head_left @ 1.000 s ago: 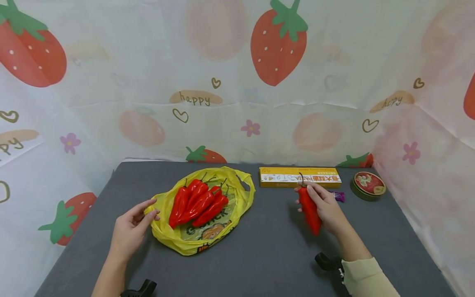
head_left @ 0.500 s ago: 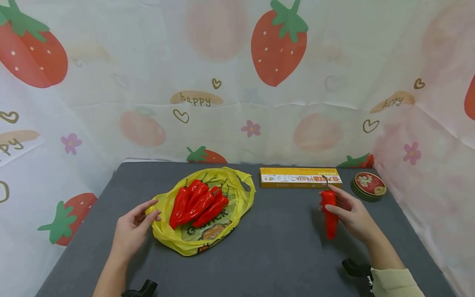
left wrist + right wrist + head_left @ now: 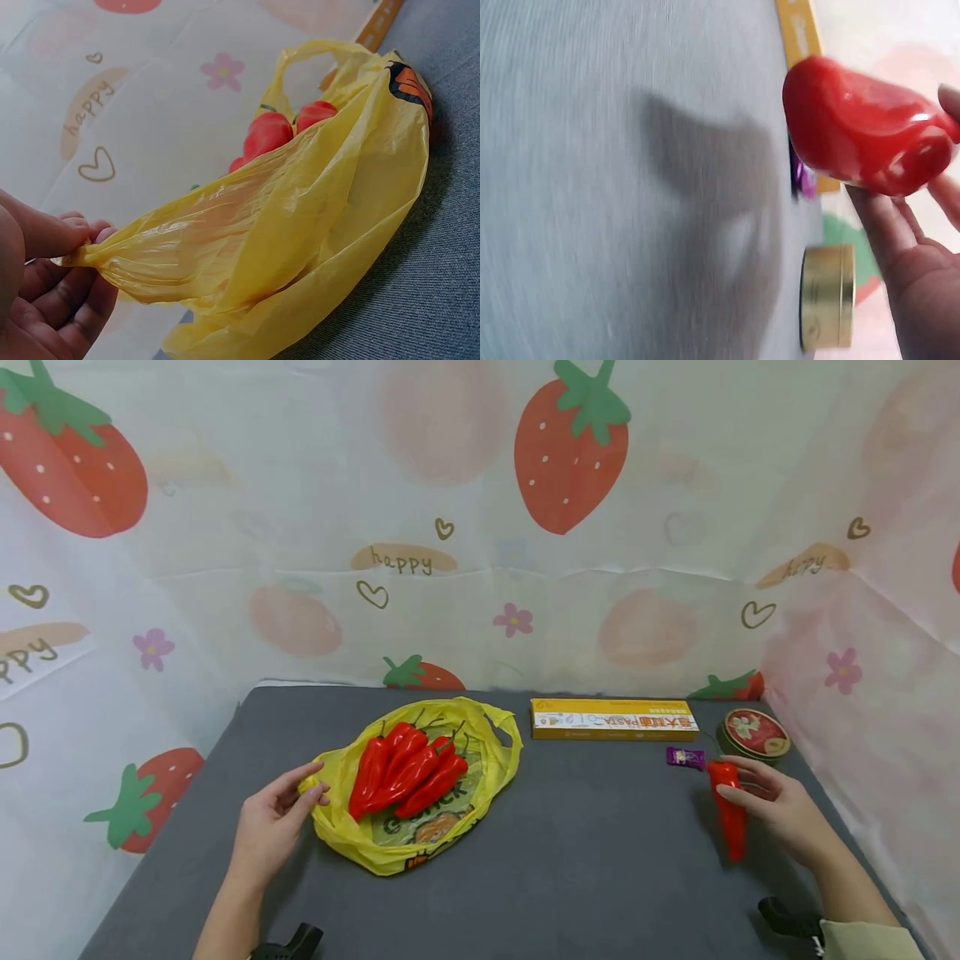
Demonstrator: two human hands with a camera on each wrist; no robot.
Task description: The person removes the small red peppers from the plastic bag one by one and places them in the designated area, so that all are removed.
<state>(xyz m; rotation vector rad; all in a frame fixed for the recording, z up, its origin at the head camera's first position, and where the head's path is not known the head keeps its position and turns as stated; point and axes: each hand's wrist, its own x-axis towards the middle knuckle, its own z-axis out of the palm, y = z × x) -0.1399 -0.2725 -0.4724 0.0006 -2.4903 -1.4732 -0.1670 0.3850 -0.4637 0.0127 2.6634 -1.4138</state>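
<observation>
My left hand (image 3: 272, 822) pinches the left rim of a yellow plastic bag (image 3: 352, 852); in the left wrist view the film (image 3: 202, 240) is pulled taut from thumb and fingers. Several red chili peppers (image 3: 405, 777) with dark stems lie in the open bag. Over at the right, my right hand (image 3: 780, 806) holds one more red chili pepper (image 3: 729, 818), its tip pointing down towards me. The right wrist view shows this pepper (image 3: 855, 120) raised off the table, its shadow falling on the cloth.
A yellow pasta box (image 3: 615, 720) lies along the table's back edge. Beside it are a small purple wrapped packet (image 3: 686, 757) and a round tin (image 3: 753, 733) with a red lid, close behind my right hand. Strawberry-print cloth (image 3: 465, 527) hangs behind the grey table (image 3: 570, 860).
My right hand has carried the chili pepper rightward, from in front of the pasta box to near the round tin. The purple packet shows again. My left hand keeps its hold on the bag.
</observation>
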